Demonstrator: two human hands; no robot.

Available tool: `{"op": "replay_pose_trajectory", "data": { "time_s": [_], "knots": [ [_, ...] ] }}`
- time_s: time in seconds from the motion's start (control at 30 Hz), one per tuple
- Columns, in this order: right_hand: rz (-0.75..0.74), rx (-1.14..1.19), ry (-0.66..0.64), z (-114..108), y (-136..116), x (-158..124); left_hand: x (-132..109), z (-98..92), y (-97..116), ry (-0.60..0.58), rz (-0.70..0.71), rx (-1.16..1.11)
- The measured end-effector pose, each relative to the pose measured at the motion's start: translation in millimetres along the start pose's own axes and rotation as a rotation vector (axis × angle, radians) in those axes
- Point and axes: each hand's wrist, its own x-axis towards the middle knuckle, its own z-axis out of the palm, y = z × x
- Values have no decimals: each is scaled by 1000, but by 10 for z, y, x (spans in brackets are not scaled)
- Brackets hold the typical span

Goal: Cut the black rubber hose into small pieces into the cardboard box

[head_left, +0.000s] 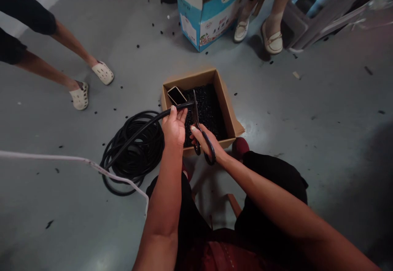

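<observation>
My left hand [173,127] is closed round a black hose [147,125] near its free end, which reaches over a brown cardboard box [229,109]. My right hand [205,142] grips black-handled scissors [196,117] with fingers through the loops; the blades point up at the hose end. The box holds a layer of small black pieces [208,107] and a phone [177,95] leaning in its left corner. The hose runs back to a black coil [133,150] on the floor to my left.
A white cable [76,160] crosses the grey floor at left. One person's legs in white clogs [80,96] stand at far left. Another person's feet in cream shoes [272,39] stand beside a blue and white carton [205,13]. Black bits litter the floor.
</observation>
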Motion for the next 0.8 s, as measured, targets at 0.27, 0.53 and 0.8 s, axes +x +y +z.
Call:
{"op": "replay_pose_trajectory", "data": {
  "time_s": [0.27,0.53,0.8],
  "knots": [
    [15,-17,17,-17,21,27,-16,15,-18,-1,-15,20],
    [44,-7,15,-108,-29,98,-25,-19,-29,-43,28,106],
    [44,8,-19,-168,-104,63,-28,-29,-16,-82,20,129]
  ]
}}
